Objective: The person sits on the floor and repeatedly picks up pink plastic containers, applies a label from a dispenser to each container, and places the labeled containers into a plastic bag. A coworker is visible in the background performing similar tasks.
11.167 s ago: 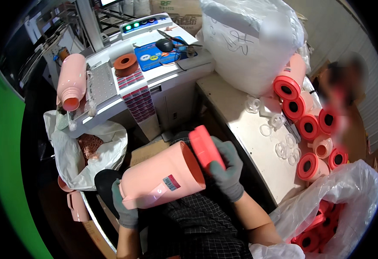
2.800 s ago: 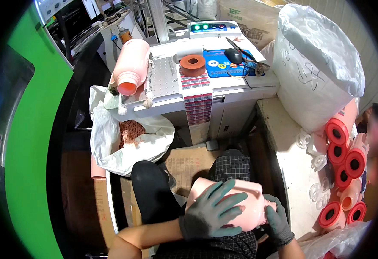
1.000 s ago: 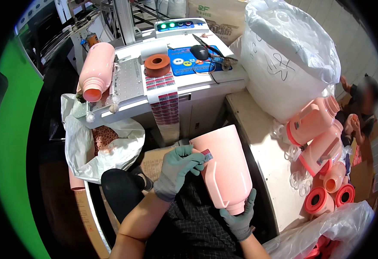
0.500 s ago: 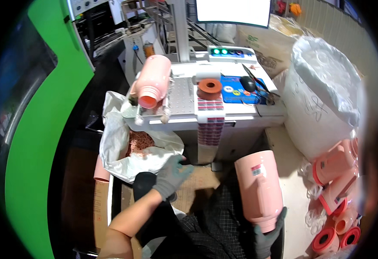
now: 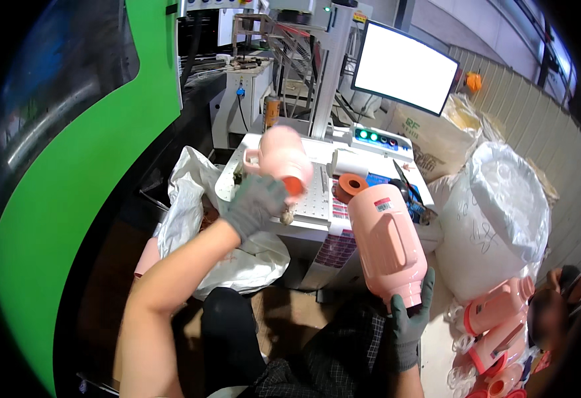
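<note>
Left hand [image 5: 256, 204] at the rear pink jug [image 5: 280, 149], right hand [image 5: 409, 322] on the labelled pink jug [image 5: 384, 235].
The left glove's fingers bend against the rear jug's neck end, over the perforated plate [image 5: 315, 198]; I cannot tell how closed that grip is. The right grip wraps the labelled jug's neck, holding it base-up and tilted, just right of the brown tape roll [image 5: 341, 190] in view.

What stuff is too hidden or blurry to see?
In the head view:
Left hand gripping the far jug or not: motion blur.
Blue mat: mostly behind the nearer jug in the right hand.
White bag, its contents: partly behind the left forearm.
Green machine: cut off by the dark rim.
</note>
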Tool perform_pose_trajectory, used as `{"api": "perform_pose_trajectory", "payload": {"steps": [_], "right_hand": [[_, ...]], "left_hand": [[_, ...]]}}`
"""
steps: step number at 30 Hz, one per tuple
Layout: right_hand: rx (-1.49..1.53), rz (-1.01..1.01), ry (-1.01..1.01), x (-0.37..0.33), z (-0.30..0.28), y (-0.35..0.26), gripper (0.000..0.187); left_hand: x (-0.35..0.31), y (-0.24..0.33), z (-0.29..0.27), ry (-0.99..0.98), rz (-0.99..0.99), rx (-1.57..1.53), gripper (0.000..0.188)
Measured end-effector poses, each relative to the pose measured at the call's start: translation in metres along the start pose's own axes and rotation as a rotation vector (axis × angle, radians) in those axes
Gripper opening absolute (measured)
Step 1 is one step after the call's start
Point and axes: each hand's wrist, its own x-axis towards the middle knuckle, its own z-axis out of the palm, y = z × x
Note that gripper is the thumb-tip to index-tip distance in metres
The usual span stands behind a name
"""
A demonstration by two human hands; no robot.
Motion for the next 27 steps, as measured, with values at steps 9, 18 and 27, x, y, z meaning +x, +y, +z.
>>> {"api": "perform_pose_trajectory", "payload": {"steps": [9, 18, 27], "right_hand": [[-0.822, -0.437, -0.358, 0.093, 0.170, -0.019, 0.098], [-1.185, -0.551, -0.505, 0.136, 0.331, 0.027, 0.085], [-0.968, -0.656, -0.259, 0.148, 0.322, 0.085, 0.080]], "left_hand": [[-0.100, 0.127, -0.202, 0.036, -0.218, -1.020, 0.021], [-0.147, 0.153, -0.150, -0.040, -0.422, -1.625, 0.036], [-0.103, 0.155, -0.146, -0.101, -0.171, -1.607, 0.055]]}}
